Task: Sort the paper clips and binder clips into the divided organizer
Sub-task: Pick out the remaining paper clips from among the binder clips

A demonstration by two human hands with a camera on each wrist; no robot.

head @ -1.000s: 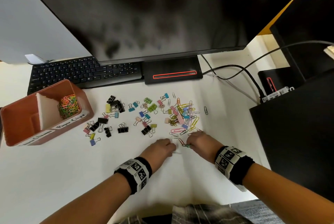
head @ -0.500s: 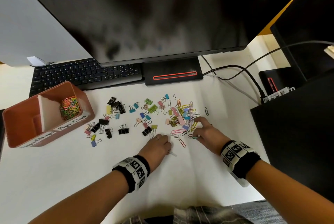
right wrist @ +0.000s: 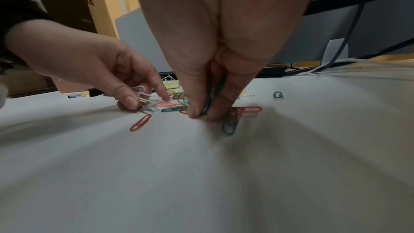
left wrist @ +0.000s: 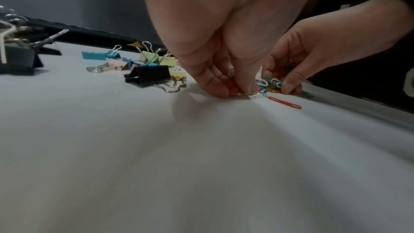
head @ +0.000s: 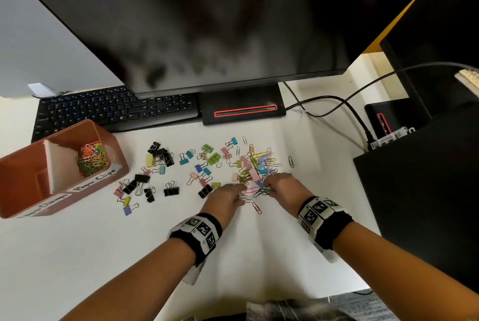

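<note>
Hands both down on the white worktop (head: 77, 256), working the near edge of the clip scatter. Left hand (head: 225, 200) curls its fingers around a small bunch of white paper clips (right wrist: 143, 95), thumb and fingertips pressed to the surface. Right hand (head: 281, 189) pinches a few green paper clips (right wrist: 210, 98) between thumb and fingers, tips touching the worktop. Red paper clip (head: 256, 208) lies loose between the two hands, just on the wrist side of the fingertips. Mixed pile of coloured paper clips (head: 255, 165) sits just beyond the fingertips; one stray clip (head: 291, 161) lies beyond the right hand. Binder clips (head: 168, 165), black and pastel, spread beyond and outward of the left hand, nearest black one (left wrist: 149, 75) just beside that hand's fingers. Divided organizer (head: 31, 191) stands well apart, far out past the left hand; its farther compartment, labelled Paper Clips, holds a heap of coloured clips (head: 92, 158). Keyboard (head: 116, 110) and monitor (head: 207, 22) sit beyond everything.
</note>
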